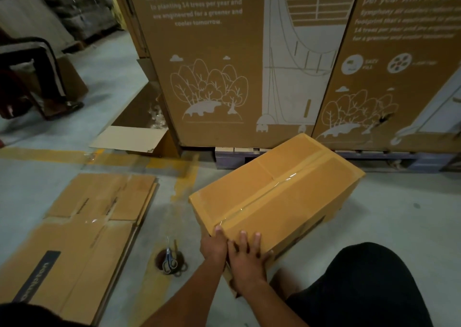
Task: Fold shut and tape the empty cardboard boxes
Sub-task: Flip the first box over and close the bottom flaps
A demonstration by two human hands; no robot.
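Fingers [243, 239] flat, spread, both hands pressing tape end over box [277, 192] near edge. Box on floor, flaps shut, tape [272, 189] along seam. Flat stack [79, 229] left, untaped; scissors [169, 260] between.

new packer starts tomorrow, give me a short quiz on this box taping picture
1. True or false: clear tape already runs along the top seam of the closed tan cardboard box.
2. Where do the blue-handled scissors lie? A) on the box B) on the brown tape roll on the floor C) on the flattened tan cardboard sheets
3. Fill in: the left hand and right hand both press on the box's near ____.

Key
1. True
2. B
3. End, where the tape comes down over the edge
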